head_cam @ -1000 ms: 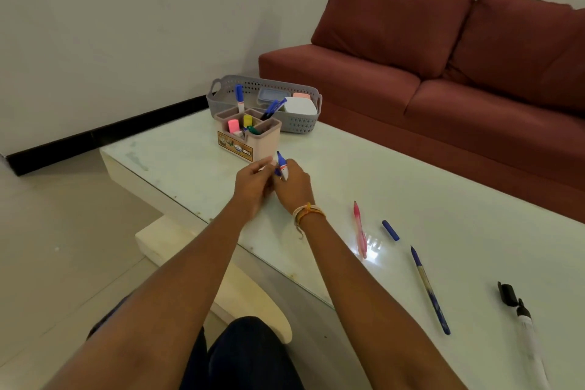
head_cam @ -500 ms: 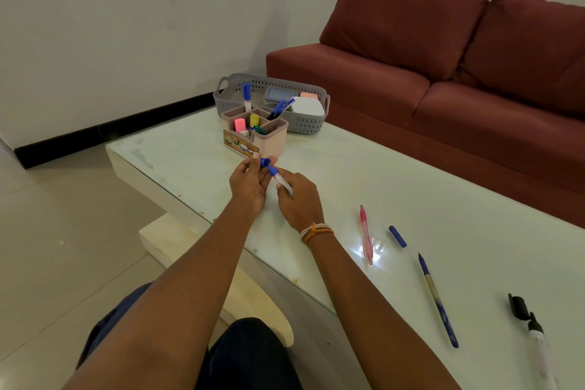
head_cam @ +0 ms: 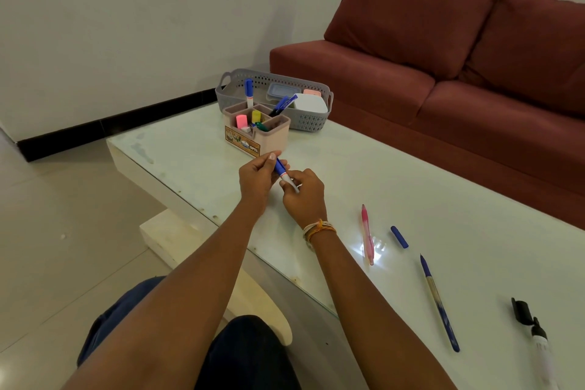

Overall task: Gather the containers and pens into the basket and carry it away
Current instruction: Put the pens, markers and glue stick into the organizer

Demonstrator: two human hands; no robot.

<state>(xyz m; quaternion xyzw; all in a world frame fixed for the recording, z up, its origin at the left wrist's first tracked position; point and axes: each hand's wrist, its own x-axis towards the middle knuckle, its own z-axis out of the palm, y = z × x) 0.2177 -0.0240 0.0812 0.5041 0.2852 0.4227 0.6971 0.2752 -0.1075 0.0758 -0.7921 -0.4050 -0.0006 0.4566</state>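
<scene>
Head view looks down a long glass-topped table [head_cam: 395, 187], its near edge running diagonally past the person's knees, with bare glass between the hands and the far end. Both hands work over it: left hand [head_cam: 258, 179] pinches the blue cap end of a marker [head_cam: 285, 176], right hand [head_cam: 305, 195] grips its white barrel. Just beyond stands a pink pen holder [head_cam: 256, 131], touching or just beside the grey basket [head_cam: 304, 119] near the far corner. Right of the hands lie a pink pen [head_cam: 367, 234], a blue cap [head_cam: 399, 237], a blue pen [head_cam: 440, 304] and a black-tipped marker [head_cam: 538, 342]. A red sofa [head_cam: 443, 73] flanks the far side.
</scene>
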